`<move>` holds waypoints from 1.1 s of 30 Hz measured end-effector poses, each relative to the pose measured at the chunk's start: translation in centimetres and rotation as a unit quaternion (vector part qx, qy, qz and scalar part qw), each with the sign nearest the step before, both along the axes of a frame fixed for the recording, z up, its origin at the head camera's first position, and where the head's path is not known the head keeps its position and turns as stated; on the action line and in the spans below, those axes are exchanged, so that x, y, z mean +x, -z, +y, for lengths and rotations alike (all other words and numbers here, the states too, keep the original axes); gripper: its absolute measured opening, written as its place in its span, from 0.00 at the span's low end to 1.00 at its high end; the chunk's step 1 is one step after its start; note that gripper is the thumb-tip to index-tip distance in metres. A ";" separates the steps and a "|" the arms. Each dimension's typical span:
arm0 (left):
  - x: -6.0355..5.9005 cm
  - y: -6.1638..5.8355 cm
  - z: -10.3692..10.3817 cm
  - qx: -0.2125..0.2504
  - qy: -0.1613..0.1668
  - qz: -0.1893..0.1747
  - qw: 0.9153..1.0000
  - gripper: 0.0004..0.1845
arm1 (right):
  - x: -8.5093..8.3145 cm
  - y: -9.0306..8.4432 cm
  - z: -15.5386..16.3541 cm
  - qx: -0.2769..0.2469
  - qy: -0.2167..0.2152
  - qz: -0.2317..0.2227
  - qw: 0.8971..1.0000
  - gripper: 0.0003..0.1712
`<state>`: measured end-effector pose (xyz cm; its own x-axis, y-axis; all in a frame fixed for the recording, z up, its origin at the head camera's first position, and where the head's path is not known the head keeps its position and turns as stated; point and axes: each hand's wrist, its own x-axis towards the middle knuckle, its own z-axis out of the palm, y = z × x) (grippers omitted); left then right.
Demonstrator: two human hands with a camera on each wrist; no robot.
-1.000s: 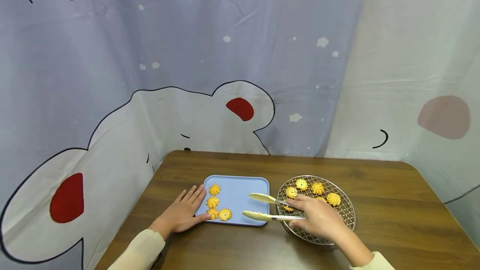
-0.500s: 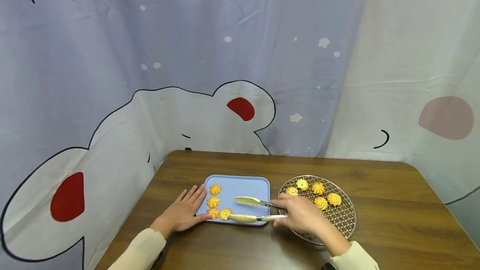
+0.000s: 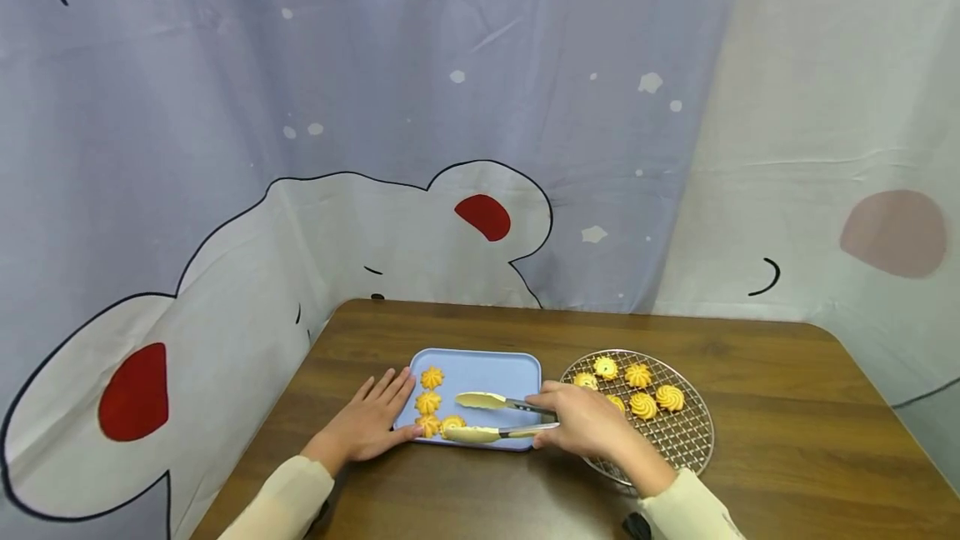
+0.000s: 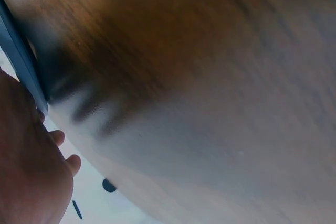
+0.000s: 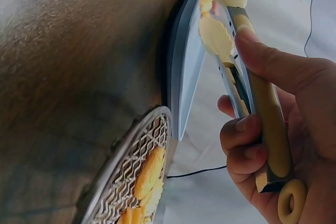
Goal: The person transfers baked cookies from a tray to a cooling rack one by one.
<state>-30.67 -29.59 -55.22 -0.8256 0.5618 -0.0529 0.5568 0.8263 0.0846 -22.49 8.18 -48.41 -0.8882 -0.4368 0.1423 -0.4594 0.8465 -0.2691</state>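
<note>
A pair of cream-tipped metal tongs is held in the right hand, with the fingers curled round the handles. The tong tips are spread apart over the flat blue rectangular tray, and the lower tip is just beside a small yellow swirl cookie at the tray's near edge. The left hand is laid flat with straight fingers against the tray's left edge. To the right of the tray a round wire rack with more yellow cookies is seen.
</note>
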 end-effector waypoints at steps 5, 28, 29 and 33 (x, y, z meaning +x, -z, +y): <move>0.1 0.1 -0.1 0.006 -0.003 -0.001 1.000 0.51 | -0.2 0.2 -0.5 0.003 -0.007 0.003 1.000 0.36; 0.0 -0.3 0.0 0.008 -0.005 -0.010 1.000 0.52 | -0.3 -0.5 -0.9 0.008 -0.007 0.012 1.000 0.32; 0.0 -0.3 0.0 0.008 -0.004 -0.009 1.000 0.52 | -0.4 -0.5 -0.9 0.008 -0.006 0.014 1.000 0.32; -0.1 -0.2 0.0 0.007 -0.002 -0.004 1.000 0.52 | -0.4 -0.4 -1.0 0.010 -0.006 0.013 1.000 0.33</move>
